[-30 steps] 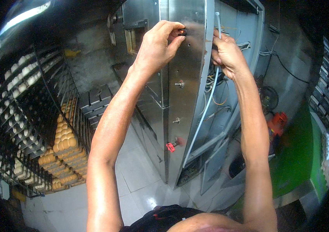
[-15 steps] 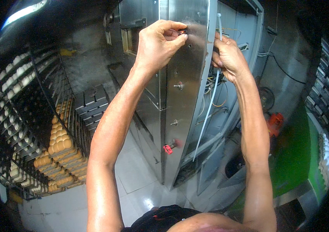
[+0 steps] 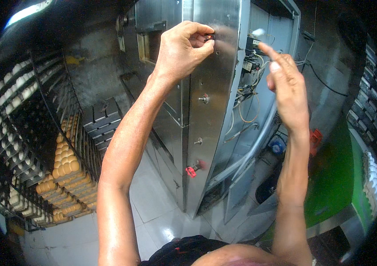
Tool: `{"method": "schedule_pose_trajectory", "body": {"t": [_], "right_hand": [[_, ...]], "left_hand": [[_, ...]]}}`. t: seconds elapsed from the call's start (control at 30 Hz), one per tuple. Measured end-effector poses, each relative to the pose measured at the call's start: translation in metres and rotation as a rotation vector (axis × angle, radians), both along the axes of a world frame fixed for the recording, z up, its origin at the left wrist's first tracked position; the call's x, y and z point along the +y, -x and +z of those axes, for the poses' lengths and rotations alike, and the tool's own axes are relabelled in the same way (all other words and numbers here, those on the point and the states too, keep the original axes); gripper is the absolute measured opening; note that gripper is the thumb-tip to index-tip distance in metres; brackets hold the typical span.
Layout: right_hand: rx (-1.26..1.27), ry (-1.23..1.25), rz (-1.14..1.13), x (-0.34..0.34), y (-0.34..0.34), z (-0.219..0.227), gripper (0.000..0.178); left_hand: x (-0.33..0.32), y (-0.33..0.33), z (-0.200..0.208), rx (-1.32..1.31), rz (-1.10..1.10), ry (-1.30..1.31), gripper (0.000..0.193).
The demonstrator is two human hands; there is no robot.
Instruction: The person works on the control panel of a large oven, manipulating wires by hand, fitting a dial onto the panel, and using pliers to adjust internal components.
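Observation:
My left hand is raised to the steel front panel of a tall cabinet. Its thumb and fingertips pinch a small dark part with an orange glint, mostly hidden by the fingers. Over the open side compartment is my right hand, blurred, with the index finger extended and the thumb close beside it. A white smear just above that fingertip looks like the end of a white cable tie; the fingers hide how it is gripped. Wires and dark electrical parts show inside the compartment.
Threaded studs and a red valve handle stick out of the panel. Racks of bread rolls and pale eggs or dough pieces stand left. To the right are a green surface and stacked egg trays.
My right hand has drawn back from the panel edge, toward the right and downward. The white cable tie no longer hangs along the compartment's edge. My left hand keeps its pinch at the panel.

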State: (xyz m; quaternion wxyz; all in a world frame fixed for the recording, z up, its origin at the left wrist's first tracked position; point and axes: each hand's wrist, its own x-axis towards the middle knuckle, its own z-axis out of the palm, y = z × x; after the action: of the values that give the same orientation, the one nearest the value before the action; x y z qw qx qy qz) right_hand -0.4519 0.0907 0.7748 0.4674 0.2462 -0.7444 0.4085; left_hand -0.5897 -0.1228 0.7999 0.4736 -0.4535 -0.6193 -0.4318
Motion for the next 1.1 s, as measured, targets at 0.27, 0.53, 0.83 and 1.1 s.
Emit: {"method": "schedule_pose_trajectory", "body": {"t": [0.27, 0.53, 0.83, 1.1], "right_hand": [[-0.056, -0.046, -0.114, -0.026, -0.002, 0.0, 0.015], [-0.287, -0.006, 0.043, -0.043, -0.007, 0.006, 0.012], [0.286, -0.505, -0.303, -0.038, 0.015, -0.006, 0.018], [0.257, -0.705, -0.574, -0.047, 0.012, 0.006, 0.013]], "left_hand": [[-0.004, 0.005, -0.001, 0.057, -0.07, 0.053, 0.033], [-0.01, -0.011, -0.031, 0.014, -0.368, -0.015, 0.031], [-0.012, 0.01, -0.033, -0.576, -0.548, -0.213, 0.025], [-0.005, 0.007, 0.031, -0.301, 0.013, -0.057, 0.025]]}}
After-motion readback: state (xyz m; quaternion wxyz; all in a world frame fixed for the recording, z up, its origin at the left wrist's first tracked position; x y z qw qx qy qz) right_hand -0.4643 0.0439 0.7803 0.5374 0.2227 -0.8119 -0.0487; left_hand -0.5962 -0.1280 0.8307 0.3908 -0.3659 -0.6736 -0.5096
